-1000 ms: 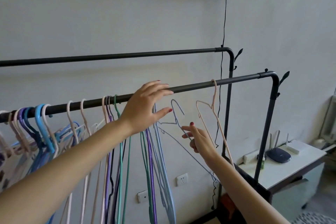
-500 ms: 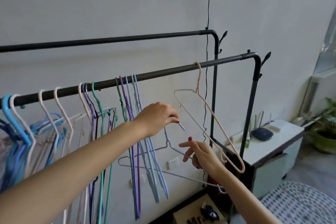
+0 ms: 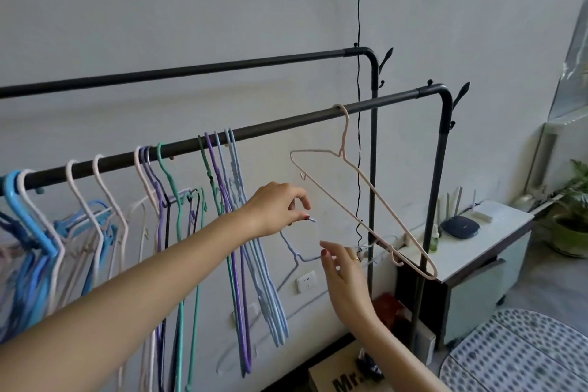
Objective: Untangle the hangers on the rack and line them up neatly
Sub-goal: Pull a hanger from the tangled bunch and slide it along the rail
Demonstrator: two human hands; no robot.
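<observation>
Your left hand (image 3: 276, 207) pinches the hook tip of a pale blue wire hanger (image 3: 297, 256), off the rail and below it. Your right hand (image 3: 345, 267), fingers loosely spread, touches that hanger's shoulder. To the right a pink hanger (image 3: 366, 210) hangs tilted on the near rail (image 3: 286, 124); left, coloured hangers (image 3: 222, 200) crowd.

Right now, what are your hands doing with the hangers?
Left hand pinches loose lilac hanger by its hook. Right hand open at its shoulder. Pink hanger hangs close by.
</observation>
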